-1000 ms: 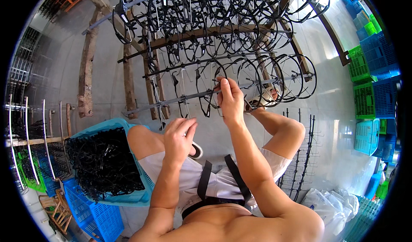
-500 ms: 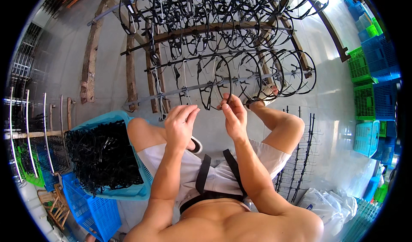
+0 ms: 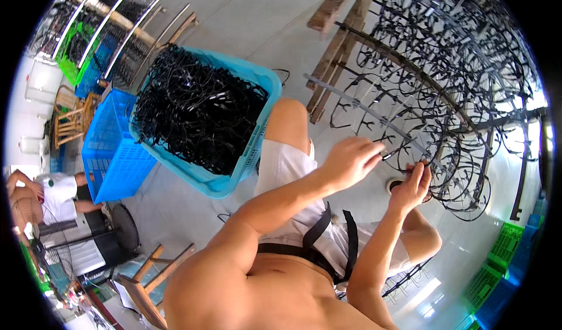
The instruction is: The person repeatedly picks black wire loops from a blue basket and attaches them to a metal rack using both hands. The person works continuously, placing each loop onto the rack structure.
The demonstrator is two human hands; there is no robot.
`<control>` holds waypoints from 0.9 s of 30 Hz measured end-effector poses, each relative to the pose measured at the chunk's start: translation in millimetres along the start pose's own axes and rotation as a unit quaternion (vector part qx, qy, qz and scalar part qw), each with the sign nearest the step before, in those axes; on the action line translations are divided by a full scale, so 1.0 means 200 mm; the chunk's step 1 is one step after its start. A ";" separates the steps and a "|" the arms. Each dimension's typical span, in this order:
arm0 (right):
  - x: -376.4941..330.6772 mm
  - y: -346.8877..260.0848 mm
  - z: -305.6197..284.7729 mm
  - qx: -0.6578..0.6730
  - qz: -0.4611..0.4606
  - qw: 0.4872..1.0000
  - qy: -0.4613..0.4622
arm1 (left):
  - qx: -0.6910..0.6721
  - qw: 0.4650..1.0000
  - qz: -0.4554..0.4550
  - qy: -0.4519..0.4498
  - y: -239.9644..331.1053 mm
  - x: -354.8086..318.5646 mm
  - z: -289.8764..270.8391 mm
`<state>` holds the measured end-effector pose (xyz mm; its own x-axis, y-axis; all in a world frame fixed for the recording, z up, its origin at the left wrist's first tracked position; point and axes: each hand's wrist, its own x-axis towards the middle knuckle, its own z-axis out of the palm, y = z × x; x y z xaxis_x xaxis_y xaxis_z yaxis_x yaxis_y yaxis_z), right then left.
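Note:
My left hand is closed in a pinch, a small dark end of a black hoop-shaped part showing at its fingertips. Close by on the right, my right hand has its thumb and fingers closed on the same thin hoop, beside the lowest grey rod of a rack. Many similar black wiry parts hang in rows from the rack's rods. A turquoise basket at my left knee is heaped with a tangle of black parts. Exactly where the fingertips meet the hoop is hard to make out.
A blue crate leans beside the basket. Wooden beams support the rack. Another person sits at far left, near a wooden chair. Green crates stand at the right. My own knees flank the work.
My view has swung to the left, so the basket sits more central and the rack farther right. My left hand has come to the hoop beside my right hand, which keeps its grip.

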<state>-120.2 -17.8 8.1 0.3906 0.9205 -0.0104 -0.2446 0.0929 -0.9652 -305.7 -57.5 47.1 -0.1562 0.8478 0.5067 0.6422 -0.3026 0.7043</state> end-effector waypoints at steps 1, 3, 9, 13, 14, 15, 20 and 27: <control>-0.03 -0.06 -0.02 -0.135 -0.035 0.990 -0.007 | 0.003 1.000 -0.007 0.019 -0.02 -0.03 -0.09; -0.09 -0.12 -0.02 -0.322 -0.158 0.933 -0.009 | -0.136 0.957 -0.220 0.129 -0.35 -0.19 -0.22; -0.33 -0.07 0.02 -0.276 -0.139 0.925 -0.223 | 0.492 0.779 -0.380 -0.086 -1.15 -0.59 -0.81; -0.53 -0.07 0.40 -0.242 -0.059 0.883 -0.397 | 0.442 0.816 -0.333 -0.167 -1.24 -0.66 -0.88; -0.56 -0.07 0.48 -0.240 -0.064 0.863 -0.440 | 0.418 0.840 -0.310 -0.155 -1.23 -0.64 -0.91; -0.59 -0.06 0.57 -0.247 -0.030 0.844 -0.474 | 0.365 0.857 -0.345 -0.114 -1.20 -0.63 -0.93; -0.74 0.14 0.91 -0.207 0.069 0.796 -0.565 | 0.165 0.905 -0.391 0.024 -1.12 -0.56 -0.99; -0.87 0.20 0.91 -0.188 0.105 0.756 -0.619 | 0.218 0.824 -0.506 -0.136 -1.34 -0.49 -0.81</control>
<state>-360.3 -104.6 18.9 -0.8072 0.5720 -0.1457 0.1750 -0.0038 -0.9846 -585.1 -130.5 -111.3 -0.6410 0.6544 -0.4010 0.5043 0.7530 0.4227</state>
